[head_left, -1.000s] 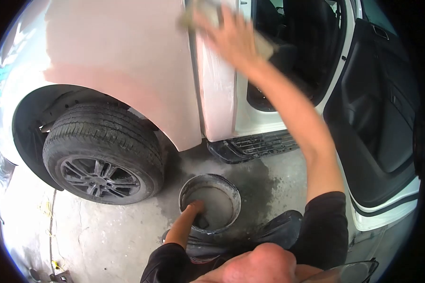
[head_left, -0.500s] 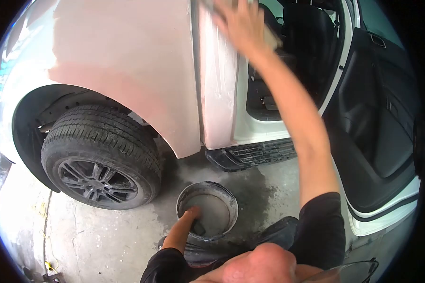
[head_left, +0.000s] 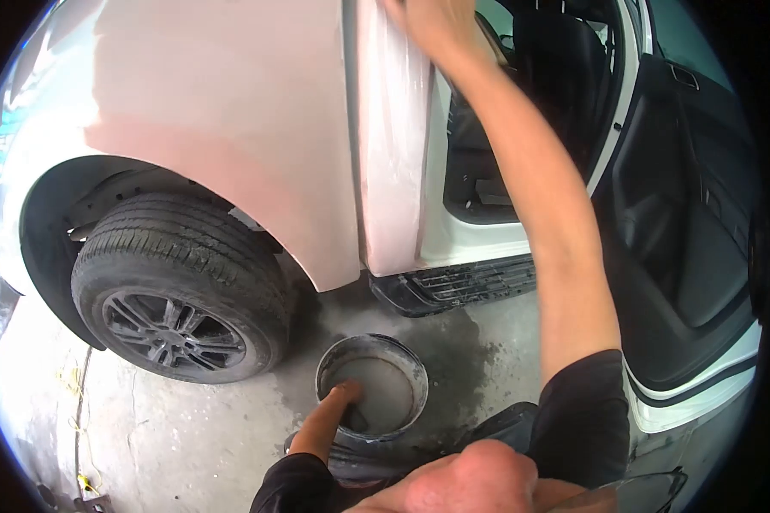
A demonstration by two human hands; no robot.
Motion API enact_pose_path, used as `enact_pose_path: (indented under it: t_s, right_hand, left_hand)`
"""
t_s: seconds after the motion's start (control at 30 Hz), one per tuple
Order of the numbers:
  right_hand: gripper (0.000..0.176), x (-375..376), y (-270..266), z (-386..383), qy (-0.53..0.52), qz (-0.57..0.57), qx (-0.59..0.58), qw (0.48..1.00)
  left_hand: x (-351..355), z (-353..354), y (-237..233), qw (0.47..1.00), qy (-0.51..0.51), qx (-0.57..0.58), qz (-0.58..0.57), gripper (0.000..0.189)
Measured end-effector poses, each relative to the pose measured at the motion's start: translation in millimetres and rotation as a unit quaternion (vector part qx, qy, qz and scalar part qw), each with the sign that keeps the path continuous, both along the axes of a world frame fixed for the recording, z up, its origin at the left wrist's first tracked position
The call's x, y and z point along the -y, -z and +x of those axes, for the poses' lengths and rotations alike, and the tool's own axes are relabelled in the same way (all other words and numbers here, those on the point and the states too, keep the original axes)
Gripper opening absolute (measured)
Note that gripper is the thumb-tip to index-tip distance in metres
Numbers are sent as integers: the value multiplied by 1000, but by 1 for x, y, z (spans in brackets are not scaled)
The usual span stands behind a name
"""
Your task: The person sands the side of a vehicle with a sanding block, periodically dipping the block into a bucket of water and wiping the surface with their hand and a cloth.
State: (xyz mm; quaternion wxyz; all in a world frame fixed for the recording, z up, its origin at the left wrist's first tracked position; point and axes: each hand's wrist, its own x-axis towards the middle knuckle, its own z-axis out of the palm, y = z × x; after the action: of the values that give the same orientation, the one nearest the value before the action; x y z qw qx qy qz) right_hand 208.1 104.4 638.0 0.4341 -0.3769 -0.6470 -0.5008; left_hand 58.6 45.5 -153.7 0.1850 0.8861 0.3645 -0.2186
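My left hand [head_left: 346,394] reaches into a round bucket [head_left: 419,395] of cloudy grey water. Its fingers are closed around a dark, block-like thing [head_left: 356,419], partly under the water; I cannot make out its kind. High up, my right hand [head_left: 436,30] lies against the top of the pink-white door pillar [head_left: 393,145] of a white vehicle. Its fingertips are cut off by the upper frame edge, so whether it holds anything is hidden. Wet streaks run down the pillar below that hand. Left of it is the body panel [head_left: 231,94], with dull pinkish patches.
A tyre [head_left: 188,248] with a dark wheel stands under the arch at left. Below the doorway runs a black side step [head_left: 453,286]. The open door [head_left: 684,222] takes up the right side. Wet patches mark the concrete floor [head_left: 197,445] around the bucket.
My right hand has moved a little upward, partly out of the frame. My left hand stays in the bucket with the dark thing. The view has shifted slightly.
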Motion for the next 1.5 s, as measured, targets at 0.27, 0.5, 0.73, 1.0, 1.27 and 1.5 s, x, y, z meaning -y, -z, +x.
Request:
enact_pose_path:
  t_s: [0.27,0.5,0.73,1.0,1.27,1.5]
  right_hand:
    - [69,-19,180,46,-35,28,116,992]
    - [48,15,-47,-4,-7,-63,-106,992]
    - [72,-28,193,60,-37,22,113,993]
    - [50,19,-30,7,-61,-55,-135,987]
    - [58,-24,206,63,-25,34,165,985]
    - [53,5,25,7,-44,-27,-50,997]
  left_hand:
    - [14,-2,-42,1000,5,-15,-3,38]
    - [-6,-20,38,999,-12,37,19,37]
    - [13,-4,-33,999,40,-29,19,35]
    - [-21,-9,56,1000,-1,-24,13,38]
    - [3,-2,-19,1000,1,-14,10,38]
    - [1,-7,-19,997,-72,6,-35,38]
